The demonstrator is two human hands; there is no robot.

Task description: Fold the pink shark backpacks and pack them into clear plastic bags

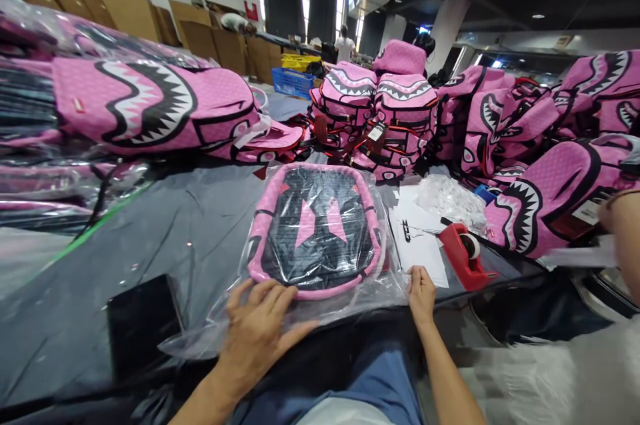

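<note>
A pink and black backpack (320, 231) lies flat in a clear plastic bag (350, 305), its dark ribbed panel with two pink patches facing up. My left hand (263, 321) rests on the bag's near left part, fingers spread and fingertips at the backpack's lower edge. At the bag's near right corner, my right hand (423, 288) pinches the plastic between thumb and fingers. White paper sheets (423, 248) with small black thread snips (407, 231) on top lie just beyond that hand, and a red tape dispenser (465, 258) stands to their right.
Bagged pink backpacks (150, 105) are piled at the left, and more backpacks (405, 105) stand along the back and right. A black flat device (145, 318) lies on the grey table cover (200, 225). Crumpled plastic (450, 201) sits behind the tape dispenser. Another person's arm (625, 231) shows at the right edge.
</note>
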